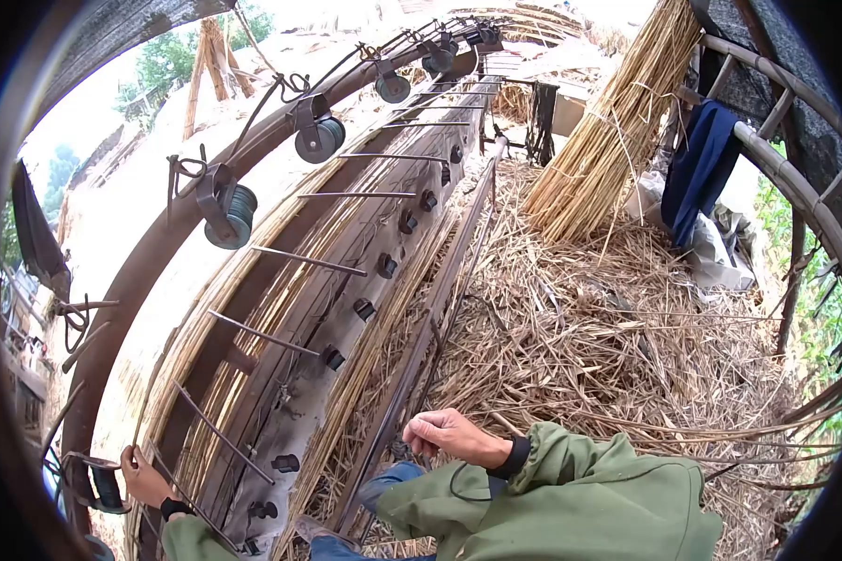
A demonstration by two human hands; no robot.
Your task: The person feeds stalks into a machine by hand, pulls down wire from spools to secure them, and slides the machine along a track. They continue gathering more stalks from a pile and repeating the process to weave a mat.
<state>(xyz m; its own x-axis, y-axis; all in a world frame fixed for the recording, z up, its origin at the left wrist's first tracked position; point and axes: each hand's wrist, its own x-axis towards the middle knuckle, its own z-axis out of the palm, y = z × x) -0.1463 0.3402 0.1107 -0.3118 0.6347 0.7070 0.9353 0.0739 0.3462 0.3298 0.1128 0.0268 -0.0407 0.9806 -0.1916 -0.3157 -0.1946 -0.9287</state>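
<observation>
At the lower left, my left hand is raised beside a dark spool in a metal bracket. Its fingertips are pinched together, and whatever lies between them is too small to name. My right hand hovers over the long metal rail near my knee, fingers curled in with nothing visible in them. Between the hands runs a reed-weaving frame with thin metal rods and a row of black knobs. Pale reeds lie lengthwise along it.
More wire spools hang from the curved brown beam. Loose straw covers the ground at right. A tall reed bundle leans at the back, near a dark blue cloth on a bamboo rail.
</observation>
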